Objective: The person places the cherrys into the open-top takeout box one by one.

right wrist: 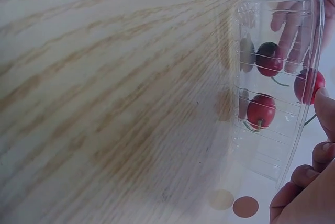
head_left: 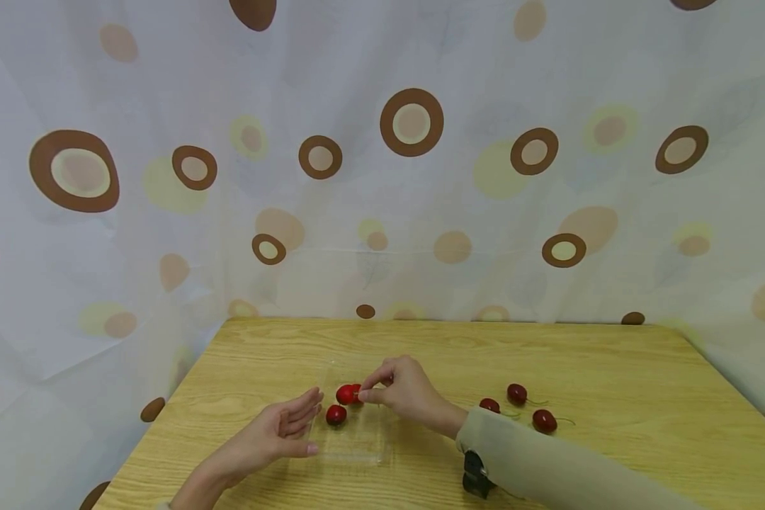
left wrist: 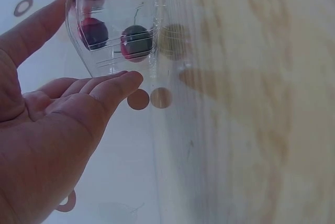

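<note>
A clear plastic box point(head_left: 354, 453) sits on the table, with two red cherries point(head_left: 336, 415) lying in it. My right hand point(head_left: 414, 397) pinches a third cherry point(right wrist: 308, 85) between thumb and finger, above the box floor and near its rim in the right wrist view. That cherry has a green stem hanging down. Along the box's left side is my left hand point(head_left: 274, 431), its fingers loosely extended and thumb apart. In the left wrist view the fingers point(left wrist: 112, 85) lie close against the box wall; whether they press on it I cannot tell.
Three dark red cherries with stems, one of them point(head_left: 516, 394) farthest back, lie on the wooden table point(head_left: 625, 368) to the right, beside my right forearm. A black wrist device point(head_left: 477, 476) hangs under that sleeve. A spotted curtain point(head_left: 459, 198) stands behind the table.
</note>
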Demonstrator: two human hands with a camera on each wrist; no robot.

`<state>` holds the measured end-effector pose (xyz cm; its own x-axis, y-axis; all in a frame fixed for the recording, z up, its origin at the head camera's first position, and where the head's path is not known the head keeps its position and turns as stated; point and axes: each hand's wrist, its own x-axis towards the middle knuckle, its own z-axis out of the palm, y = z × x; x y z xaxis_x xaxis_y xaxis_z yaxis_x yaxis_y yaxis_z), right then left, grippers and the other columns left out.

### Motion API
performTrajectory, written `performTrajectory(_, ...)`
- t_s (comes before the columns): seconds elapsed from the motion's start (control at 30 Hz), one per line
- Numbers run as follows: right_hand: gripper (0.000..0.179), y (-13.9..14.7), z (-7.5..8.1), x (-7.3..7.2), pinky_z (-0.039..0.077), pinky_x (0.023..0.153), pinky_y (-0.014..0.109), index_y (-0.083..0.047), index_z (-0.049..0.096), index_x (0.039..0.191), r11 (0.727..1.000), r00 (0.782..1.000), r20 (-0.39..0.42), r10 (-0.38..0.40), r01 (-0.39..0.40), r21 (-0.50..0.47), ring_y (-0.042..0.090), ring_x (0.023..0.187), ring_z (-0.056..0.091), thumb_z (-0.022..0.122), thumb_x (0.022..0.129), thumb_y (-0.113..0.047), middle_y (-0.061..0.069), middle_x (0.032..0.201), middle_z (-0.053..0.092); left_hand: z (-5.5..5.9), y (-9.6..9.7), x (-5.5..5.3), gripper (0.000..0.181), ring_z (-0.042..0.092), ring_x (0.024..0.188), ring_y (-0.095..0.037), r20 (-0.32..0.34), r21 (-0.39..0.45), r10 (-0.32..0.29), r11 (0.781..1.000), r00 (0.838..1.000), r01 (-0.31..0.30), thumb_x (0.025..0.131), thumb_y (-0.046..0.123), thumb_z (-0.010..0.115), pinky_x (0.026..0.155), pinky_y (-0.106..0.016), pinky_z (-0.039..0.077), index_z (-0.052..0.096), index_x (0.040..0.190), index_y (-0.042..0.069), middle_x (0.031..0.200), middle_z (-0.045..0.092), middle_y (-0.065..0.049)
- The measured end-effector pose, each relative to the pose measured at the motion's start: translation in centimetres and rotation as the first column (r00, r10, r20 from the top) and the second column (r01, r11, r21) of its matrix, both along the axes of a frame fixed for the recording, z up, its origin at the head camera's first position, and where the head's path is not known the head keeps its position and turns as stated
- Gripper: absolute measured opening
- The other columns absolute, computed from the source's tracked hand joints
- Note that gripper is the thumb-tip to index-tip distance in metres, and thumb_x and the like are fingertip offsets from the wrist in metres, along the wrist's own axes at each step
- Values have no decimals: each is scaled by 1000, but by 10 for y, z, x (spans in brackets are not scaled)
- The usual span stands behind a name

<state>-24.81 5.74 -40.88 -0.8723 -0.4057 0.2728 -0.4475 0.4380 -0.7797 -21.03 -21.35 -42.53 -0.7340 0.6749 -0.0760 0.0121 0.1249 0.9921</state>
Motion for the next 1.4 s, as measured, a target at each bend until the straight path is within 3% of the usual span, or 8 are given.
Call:
performTrajectory(0.3, 5, 4, 0, 0, 31, 52, 23, -18, 79, 80, 1000, 1000, 14, -22, 22, 9, 12, 55, 35, 80, 78, -23, -3, 65, 57, 1, 2, -1, 83, 11, 141, -33, 2, -12, 8, 1000, 1000, -8, 93, 9, 62, 109, -41, 25, 4, 152, 2, 156, 5, -17)
performTrajectory(0.43, 5, 10, 7, 5, 31, 53, 24, -22, 78, 79, 999, 999, 32, -30, 30, -19, 12, 57, 35, 78, 80, -27, -2, 67, 58, 0, 2, -2, 84, 12, 141, -32, 8, -21, 15, 1000, 1000, -15, 93, 9, 63, 108, -36, 27, 4, 152, 2, 156, 5, -17)
performTrajectory(0.57, 4, 21, 17, 11, 30, 53, 24, -23, 77, 81, 998, 999, 42, -17, 19, -53, 13, 55, 31, 77, 81, -27, 2, 61, 50, -1, 2, -2, 84, 10, 141, -32, 27, -11, 13, 1000, 1000, -12, 93, 9, 62, 107, -33, 29, 4, 152, 3, 156, 4, -17)
performTrajectory(0.77, 5, 46, 32, 22, 29, 52, 24, -23, 77, 84, 997, 997, 73, -36, 41, -71, 13, 53, 27, 78, 80, -27, 2, 57, 38, -1, 2, -1, 84, 9, 141, -32, 34, -3, 11, 1000, 999, -11, 93, 8, 62, 107, -32, 29, 3, 152, 3, 156, 3, -16)
performTrajectory(0.9, 8, 68, 37, 29, 31, 53, 26, -23, 77, 84, 996, 996, 60, -69, 72, -46, 13, 55, 31, 78, 79, -28, 2, 60, 41, 0, 2, -1, 84, 10, 141, -32, 31, -10, 13, 1000, 999, -12, 93, 8, 62, 107, -32, 29, 3, 152, 3, 156, 3, -16)
performTrajectory(1.2, 10, 117, 37, 45, 35, 53, 26, -25, 77, 82, 989, 987, 57, -147, 148, -4, 13, 54, 34, 79, 77, -33, 4, 62, 44, 1, 2, -1, 83, 10, 141, -33, 28, -12, 1, 1000, 1000, 0, 93, 8, 61, 108, -38, 26, 3, 152, 2, 156, 3, -18)
performTrajectory(1.4, 11, 144, 40, 59, 38, 53, 28, -21, 77, 84, 987, 984, 93, -153, 157, -35, 14, 56, 35, 79, 78, -30, 5, 64, 44, 1, 2, -1, 83, 10, 141, -34, 22, -21, 1, 1000, 1000, 0, 93, 9, 62, 108, -37, 27, 3, 152, 2, 156, 3, -18)
